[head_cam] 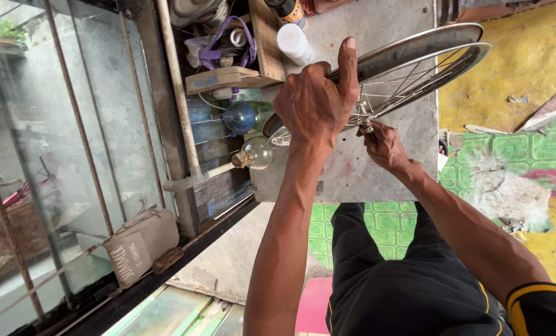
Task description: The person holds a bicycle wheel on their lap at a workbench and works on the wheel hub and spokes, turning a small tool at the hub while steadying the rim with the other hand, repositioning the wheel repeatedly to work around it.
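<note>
A bare bicycle wheel rim [427, 46] with thin metal spokes [402, 84] lies tilted above a grey slab [377, 168]. My left hand [315, 99] grips the near edge of the rim, thumb stretched along it. Just below and to the right, my right hand [387, 146] is closed around a small metal part at the hub, among the spokes. Both forearms reach up from the bottom of the view over my dark trousers [409, 280].
A wooden shelf [253, 56] at the left holds bottles, a white canister [293, 43], purple straps and a glass bulb [256, 152]. Farther left stands a rusty barred window [72, 124]. Green and yellow patterned flooring [514, 149] lies to the right.
</note>
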Demonstrator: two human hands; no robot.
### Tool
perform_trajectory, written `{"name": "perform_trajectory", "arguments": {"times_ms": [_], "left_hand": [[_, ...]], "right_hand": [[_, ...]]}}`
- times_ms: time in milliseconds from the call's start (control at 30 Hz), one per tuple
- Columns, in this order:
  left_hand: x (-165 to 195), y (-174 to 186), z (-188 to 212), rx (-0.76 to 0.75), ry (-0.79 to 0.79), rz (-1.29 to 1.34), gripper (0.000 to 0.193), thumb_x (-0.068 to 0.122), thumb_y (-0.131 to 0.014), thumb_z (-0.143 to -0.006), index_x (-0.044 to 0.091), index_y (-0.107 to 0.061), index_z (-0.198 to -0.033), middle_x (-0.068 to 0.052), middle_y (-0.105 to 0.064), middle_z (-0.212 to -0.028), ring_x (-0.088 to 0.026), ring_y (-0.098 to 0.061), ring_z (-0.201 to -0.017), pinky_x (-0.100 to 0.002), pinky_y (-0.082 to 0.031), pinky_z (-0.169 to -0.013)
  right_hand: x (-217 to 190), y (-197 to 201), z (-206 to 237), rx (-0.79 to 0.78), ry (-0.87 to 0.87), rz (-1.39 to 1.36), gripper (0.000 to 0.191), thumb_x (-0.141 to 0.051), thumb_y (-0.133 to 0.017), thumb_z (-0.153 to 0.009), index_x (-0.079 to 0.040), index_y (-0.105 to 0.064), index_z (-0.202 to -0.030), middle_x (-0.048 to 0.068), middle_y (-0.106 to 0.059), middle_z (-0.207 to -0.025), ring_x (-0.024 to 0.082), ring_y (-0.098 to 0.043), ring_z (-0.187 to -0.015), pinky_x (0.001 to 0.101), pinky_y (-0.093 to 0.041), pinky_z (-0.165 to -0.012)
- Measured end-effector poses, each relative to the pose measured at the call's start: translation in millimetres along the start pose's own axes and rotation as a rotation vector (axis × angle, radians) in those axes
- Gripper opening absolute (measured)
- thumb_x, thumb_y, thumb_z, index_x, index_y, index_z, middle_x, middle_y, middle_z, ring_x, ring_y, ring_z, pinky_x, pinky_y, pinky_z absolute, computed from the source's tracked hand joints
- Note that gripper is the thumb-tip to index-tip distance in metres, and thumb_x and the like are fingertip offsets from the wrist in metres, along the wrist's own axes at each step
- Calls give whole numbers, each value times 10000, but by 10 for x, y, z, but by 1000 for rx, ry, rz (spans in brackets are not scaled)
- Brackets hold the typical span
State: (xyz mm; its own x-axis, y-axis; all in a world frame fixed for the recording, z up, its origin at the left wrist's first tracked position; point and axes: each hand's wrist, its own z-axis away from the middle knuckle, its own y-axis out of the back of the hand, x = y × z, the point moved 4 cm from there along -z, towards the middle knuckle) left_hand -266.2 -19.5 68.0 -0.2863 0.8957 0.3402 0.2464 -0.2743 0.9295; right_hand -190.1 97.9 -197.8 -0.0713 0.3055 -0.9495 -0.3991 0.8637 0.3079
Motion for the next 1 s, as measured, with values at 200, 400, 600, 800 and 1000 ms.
{"name": "perform_trajectory", "arguments": {"times_ms": [200,400,600,800,1000], "left_hand": [[-93,40,3,53,-17,-3,758,671,-391,-968,122,-680,-532,-132,-630,-498,-284,-646,-447,-409,-468,-469],[-127,44,4,47,25,-21,757,674,-382,-964,115,-716,-577,-137,-646,-520,-298,-661,-457,-429,-480,-474],[-58,89,85,66,-2,3,754,684,-394,-967,126,-714,-574,-158,-637,-523,-342,-662,-506,-439,-494,-518],[-50,112,98,44,20,20,743,682,-398,-956,125,-702,-569,-148,-631,-511,-328,-667,-492,-435,-501,-502],[-95,99,104,68,0,19,735,679,-403,-956,138,-681,-545,-109,-599,-452,-264,-631,-417,-393,-470,-446]], "right_hand": [[426,-192,-194,-86,-70,482,36,-42,-616,-871,-28,-645,-887,159,-670,-808,323,-617,-632,452,-522,-581],[162,-85,-127,99,108,87,200,40,-561,-851,-24,-688,-992,161,-675,-858,316,-655,-660,415,-538,-592],[-19,46,48,-3,60,-34,137,74,-550,-932,-3,-662,-943,145,-648,-796,293,-668,-630,395,-516,-561],[353,-140,-121,-1,85,438,64,-41,-622,-808,18,-600,-803,176,-644,-810,361,-621,-649,445,-511,-579],[389,-213,-161,41,6,218,80,-50,-601,-865,4,-660,-863,173,-656,-773,304,-630,-607,413,-496,-547]]}}
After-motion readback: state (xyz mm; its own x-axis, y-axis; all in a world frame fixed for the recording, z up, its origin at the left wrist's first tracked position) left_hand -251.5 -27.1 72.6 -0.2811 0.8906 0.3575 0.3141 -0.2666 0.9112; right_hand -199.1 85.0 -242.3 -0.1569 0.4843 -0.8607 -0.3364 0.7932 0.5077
